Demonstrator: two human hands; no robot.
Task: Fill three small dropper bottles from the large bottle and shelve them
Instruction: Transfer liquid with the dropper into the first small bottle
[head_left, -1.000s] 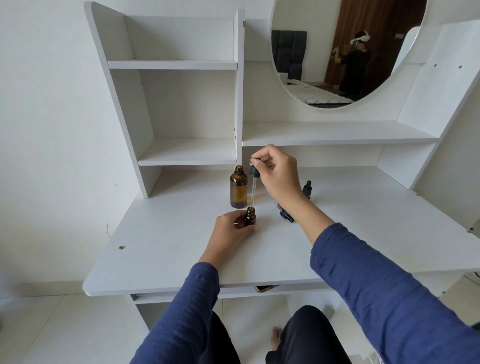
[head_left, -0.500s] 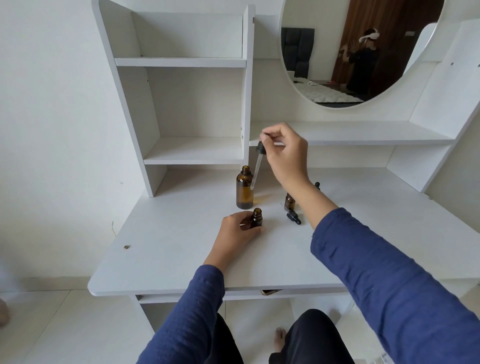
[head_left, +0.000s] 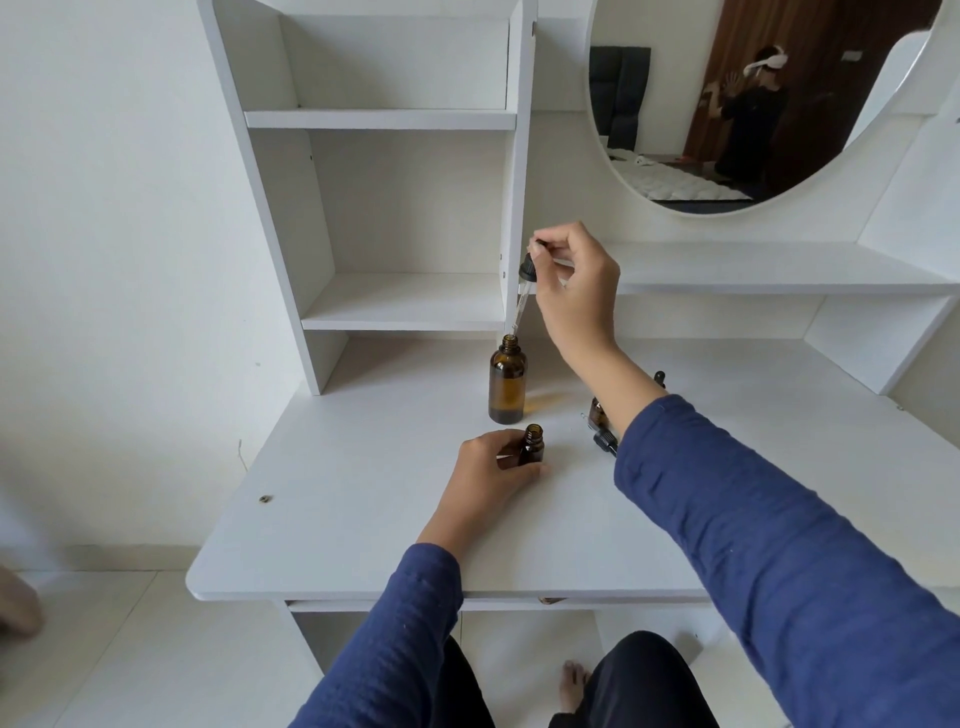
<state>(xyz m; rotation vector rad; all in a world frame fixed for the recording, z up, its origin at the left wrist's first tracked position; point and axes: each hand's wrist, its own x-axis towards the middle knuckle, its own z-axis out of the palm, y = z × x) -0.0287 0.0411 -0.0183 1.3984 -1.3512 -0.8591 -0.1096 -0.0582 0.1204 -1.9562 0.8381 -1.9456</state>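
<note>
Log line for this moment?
right hand: pinches dropper, tip just above large bottle mouth | left hand: holds open small bottle on desk | phase: filling

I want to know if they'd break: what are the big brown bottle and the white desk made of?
Big brown bottle: probably amber glass, glossy and see-through, casting an orange glow. Desk: looks like matte white laminated board, smooth, no grain showing.

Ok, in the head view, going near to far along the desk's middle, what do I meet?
Left hand gripping the small bottle → large bottle → lower shelf. The dropper pinched by the right hand hangs over the large bottle, so I leave it out.
</note>
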